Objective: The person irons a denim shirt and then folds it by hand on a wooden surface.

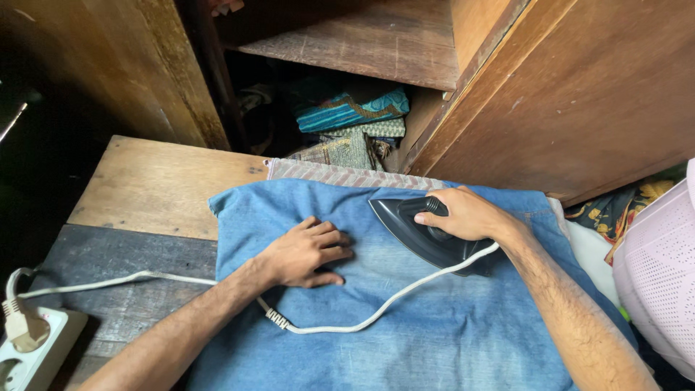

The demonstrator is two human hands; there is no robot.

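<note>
From the head view, my right hand [470,215] had its fingers closed around the dark iron [427,235] on blue denim [434,318] while my left hand [308,252] pressed flat and empty nearby, risking a burn or snagged white cord [376,308], on a worn wooden counter [159,188] beside an open cupboard [565,94].

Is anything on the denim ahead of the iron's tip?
Yes. The left hand lies flat on the blue denim, left of the iron that the right hand grips. The white cord trails behind it.
</note>
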